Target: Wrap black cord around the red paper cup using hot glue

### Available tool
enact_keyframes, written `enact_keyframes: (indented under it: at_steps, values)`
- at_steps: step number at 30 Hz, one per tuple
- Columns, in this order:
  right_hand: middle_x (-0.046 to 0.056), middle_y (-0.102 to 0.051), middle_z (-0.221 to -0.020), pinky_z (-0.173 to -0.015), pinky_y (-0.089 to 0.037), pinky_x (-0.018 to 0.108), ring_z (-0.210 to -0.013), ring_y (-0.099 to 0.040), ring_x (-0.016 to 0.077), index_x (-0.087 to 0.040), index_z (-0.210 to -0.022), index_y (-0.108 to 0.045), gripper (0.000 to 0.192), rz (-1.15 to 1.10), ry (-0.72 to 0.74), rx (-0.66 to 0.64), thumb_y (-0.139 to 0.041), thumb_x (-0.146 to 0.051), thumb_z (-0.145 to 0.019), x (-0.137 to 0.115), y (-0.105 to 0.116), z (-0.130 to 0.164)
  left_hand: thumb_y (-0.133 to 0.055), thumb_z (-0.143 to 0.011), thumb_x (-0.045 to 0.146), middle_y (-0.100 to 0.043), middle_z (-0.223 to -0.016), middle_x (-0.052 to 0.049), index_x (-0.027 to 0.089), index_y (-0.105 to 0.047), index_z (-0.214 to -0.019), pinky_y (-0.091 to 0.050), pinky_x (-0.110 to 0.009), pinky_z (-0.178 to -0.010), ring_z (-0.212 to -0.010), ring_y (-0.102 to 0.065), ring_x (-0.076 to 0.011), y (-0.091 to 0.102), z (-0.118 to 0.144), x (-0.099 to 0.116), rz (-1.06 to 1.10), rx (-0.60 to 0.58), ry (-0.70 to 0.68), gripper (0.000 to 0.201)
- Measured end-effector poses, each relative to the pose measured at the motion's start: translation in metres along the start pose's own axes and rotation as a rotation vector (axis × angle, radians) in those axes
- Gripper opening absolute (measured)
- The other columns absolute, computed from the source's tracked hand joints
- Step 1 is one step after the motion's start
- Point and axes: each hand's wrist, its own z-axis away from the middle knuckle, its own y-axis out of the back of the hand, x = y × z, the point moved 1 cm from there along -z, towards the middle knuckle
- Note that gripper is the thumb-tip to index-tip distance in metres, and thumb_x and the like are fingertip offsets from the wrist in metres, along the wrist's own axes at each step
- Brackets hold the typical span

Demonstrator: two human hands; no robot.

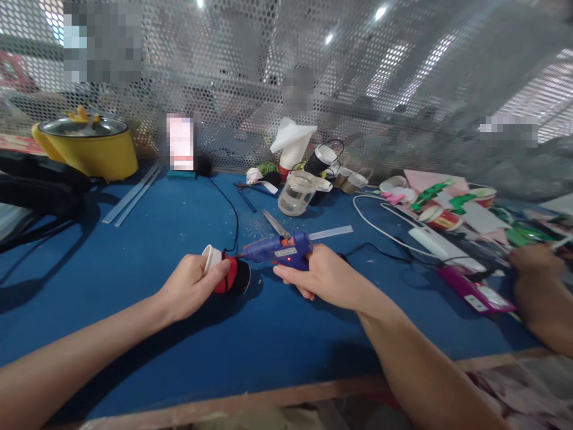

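Head view shows your left hand (192, 285) wrapped around a small paper cup (226, 276), red and black with a white rim, lying on its side on the blue table (147, 251). Your fingers are curled shut around the rim end; the dark bottom end points right. Your right hand (319, 276) is closed on the handle of a blue glue gun (280, 249), with a glue stick (331, 232) jutting out of the back.

The gun's long axis runs left to right, its nozzle aimed left and sitting just at the cup's upper right edge; whether the tip touches the cup, you cannot tell from here. So cup and gun lie nearly in one line, the cup directly left of the nozzle, between your two hands.

A clear jar (297, 192) stands well behind the gun, and another person's hand (535, 263) works at the far right.
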Motion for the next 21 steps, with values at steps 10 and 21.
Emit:
enact_keyframes:
  at_steps: [10,21]
  values:
    - [-0.005,-0.045,-0.04,-0.04,-0.038,0.018,-0.037,-0.045,0.0077,-0.016,-0.06,-0.048,0.022,-0.022,-0.001,-0.021,-0.048,-0.034,-0.073,0.0018,0.0053,0.0049,-0.032,-0.077,0.039,-0.024,-0.047,0.006,0.018,-0.03,-0.049,-0.019,-0.022,-0.043,-0.044,-0.023,-0.0072,0.001,0.0008,-0.0011,-0.079,-0.001,-0.076,0.035]
    - [-0.005,-0.045,-0.04,-0.04,-0.037,0.018,-0.037,-0.045,0.0077,-0.016,-0.06,-0.049,0.024,-0.014,0.009,-0.024,-0.047,-0.035,-0.074,0.0009,0.0059,0.0068,-0.035,-0.074,0.035,-0.024,-0.046,0.005,0.018,-0.031,-0.047,-0.019,-0.023,-0.043,-0.044,-0.023,-0.007,0.0015,0.0,0.0,-0.054,0.02,-0.077,0.033]
